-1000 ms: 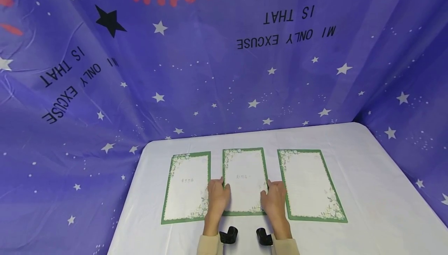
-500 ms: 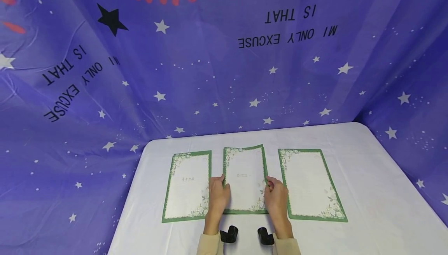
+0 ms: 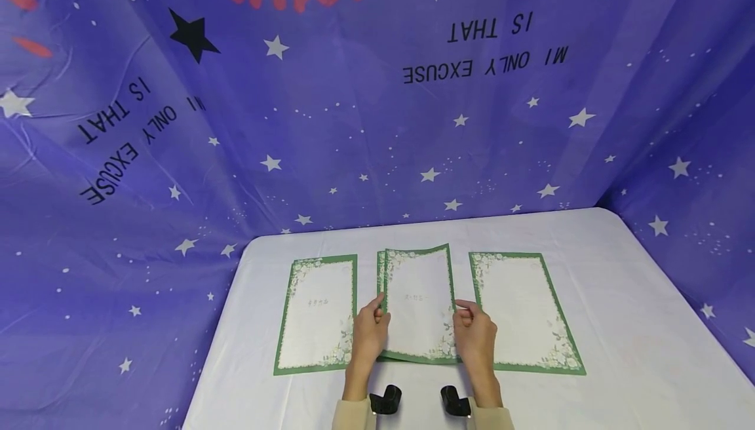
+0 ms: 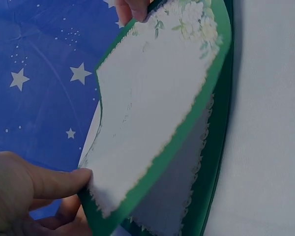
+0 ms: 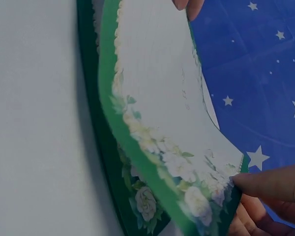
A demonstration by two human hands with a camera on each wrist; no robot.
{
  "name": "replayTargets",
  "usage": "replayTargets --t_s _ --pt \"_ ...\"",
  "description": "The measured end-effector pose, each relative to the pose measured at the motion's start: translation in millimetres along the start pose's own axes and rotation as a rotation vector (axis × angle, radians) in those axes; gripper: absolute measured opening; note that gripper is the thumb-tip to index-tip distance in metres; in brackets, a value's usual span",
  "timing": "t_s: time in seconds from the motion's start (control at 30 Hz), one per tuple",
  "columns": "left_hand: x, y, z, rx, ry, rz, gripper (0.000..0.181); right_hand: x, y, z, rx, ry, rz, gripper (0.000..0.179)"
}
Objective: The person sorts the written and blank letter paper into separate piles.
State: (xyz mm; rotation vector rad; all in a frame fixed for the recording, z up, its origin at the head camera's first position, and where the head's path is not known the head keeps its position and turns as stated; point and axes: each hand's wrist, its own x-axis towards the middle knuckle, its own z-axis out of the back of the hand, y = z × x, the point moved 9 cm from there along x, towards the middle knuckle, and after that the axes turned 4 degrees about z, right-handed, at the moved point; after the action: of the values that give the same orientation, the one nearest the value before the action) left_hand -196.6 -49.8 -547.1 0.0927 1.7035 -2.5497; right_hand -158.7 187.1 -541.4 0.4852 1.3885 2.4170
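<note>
A sheet of paper [image 3: 419, 322] with a green border, printed flowers and a short line of handwriting is held up in the middle of the table, bowed between both hands. My left hand [image 3: 369, 332] pinches its left edge, thumb on top. On the opposite edge, my right hand [image 3: 476, 338] pinches it between thumb and fingers. Beneath lies a matching green-bordered sheet [image 4: 217, 147], mostly covered by the lifted one; its left margin shows in the head view. In the right wrist view, the thumb [image 5: 270, 184] presses near the flowered corner.
Another bordered sheet [image 3: 318, 338] with handwriting lies to the left, and a third sheet [image 3: 525, 312] without visible writing to the right. All rest on a white-covered table [image 3: 637, 325]. A purple star-printed cloth [image 3: 354, 115] hangs behind and at the sides.
The top middle sheet has been raised off the one below and shifted slightly right, its edges now out of line. My right hand has moved right with it; the left followed a little.
</note>
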Motion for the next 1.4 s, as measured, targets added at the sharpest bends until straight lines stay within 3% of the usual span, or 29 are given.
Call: replayTargets --t_s 0.33,0.6,0.87,1.1,1.23,1.4 --pt "-5.4 -0.9 18.1 -0.051 -0.033 0.036 0.044 0.0 2.0 5.7 0.074 -0.002 -0.038 0.021" --pt "-9.3 5.4 41.2 -0.06 -0.028 0.063 0.044 -5.4 14.7 -10.7 0.18 0.103 -0.048 0.027" --pt "-18.2 21.8 95.1 0.008 -0.122 0.13 0.043 -18.1 38.1 -51.5 0.291 0.215 0.01 0.03" --pt "-27.2 32.1 149.5 0.096 -0.215 0.162 0.044 -32.1 74.5 -99.7 0.365 0.334 0.108 0.032" --pt "-27.0 41.3 168.8 0.131 -0.22 0.182 0.047 -35.8 88.6 -127.6 0.338 0.369 0.171 0.035" --pt "-23.6 52.8 181.9 0.178 -0.236 0.19 0.051 -43.6 88.1 -160.2 0.277 0.424 0.217 0.04"
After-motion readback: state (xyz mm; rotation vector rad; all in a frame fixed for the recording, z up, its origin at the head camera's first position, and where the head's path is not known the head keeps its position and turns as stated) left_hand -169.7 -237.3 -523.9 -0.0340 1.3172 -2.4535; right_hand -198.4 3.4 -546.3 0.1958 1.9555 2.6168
